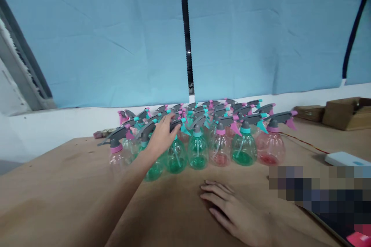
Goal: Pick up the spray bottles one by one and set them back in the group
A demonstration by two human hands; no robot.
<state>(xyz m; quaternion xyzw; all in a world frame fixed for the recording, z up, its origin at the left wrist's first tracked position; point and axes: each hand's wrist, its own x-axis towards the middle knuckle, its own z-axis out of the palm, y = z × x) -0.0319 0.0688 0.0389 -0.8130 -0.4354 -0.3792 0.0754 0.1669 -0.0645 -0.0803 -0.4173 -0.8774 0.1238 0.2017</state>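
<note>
My left hand (162,134) reaches into the front of a group of spray bottles. Its thumb and fingers close around the grey spray head of a green bottle (176,158) with a turquoise trigger. Part of that head is hidden behind the hand. Another green bottle (154,171) stands upright just left of it, partly behind my forearm. Along the front row to the right are a green bottle (198,154), a pink bottle (220,151) and others, all upright. My right hand (228,208) rests on the wooden table (174,216), fingers apart, holding nothing.
A pink bottle (274,150) ends the front row on the right. Farther right lie a thin wire (304,142), a white device (346,159) and a cardboard box (344,114). A blue curtain (116,38) hangs behind the table. A pixelated patch covers the lower right.
</note>
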